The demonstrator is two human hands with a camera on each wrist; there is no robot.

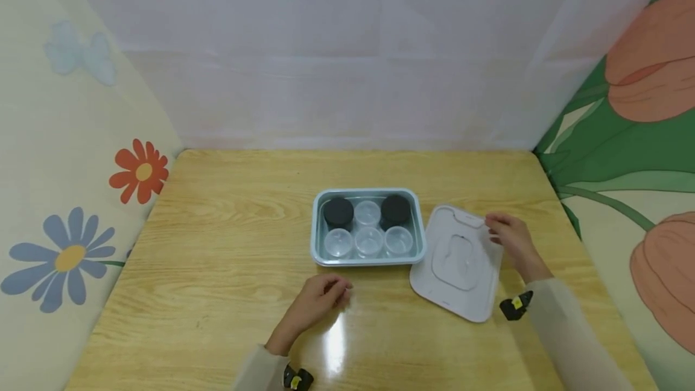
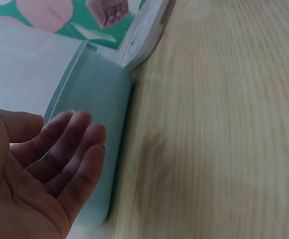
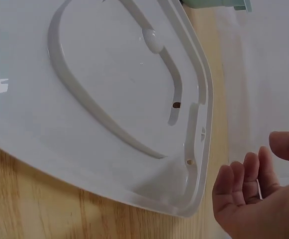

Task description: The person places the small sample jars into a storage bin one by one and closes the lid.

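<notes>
A light green rectangular tub (image 1: 314, 228) stands on the table, holding two black-lidded jars (image 1: 339, 213) and several clear round containers (image 1: 369, 241). My left hand (image 1: 323, 301) hovers just in front of the tub with loosely curled fingers and nothing in them. In the left wrist view its fingers (image 2: 82, 174) appear before the tub's side wall (image 2: 97, 94). To the right of the tub a white lid (image 1: 434, 285) lies flat. My right hand (image 1: 513, 240) is beside the lid's far right corner, fingers loosely bent and holding nothing; the right wrist view shows a gap between them and the lid's edge.
The wood-grain table (image 1: 217, 246) extends on both sides of the tub. A white cloth (image 1: 347, 77) hangs behind the table's back edge. Flower-printed panels (image 1: 60, 137) stand along the left and right sides.
</notes>
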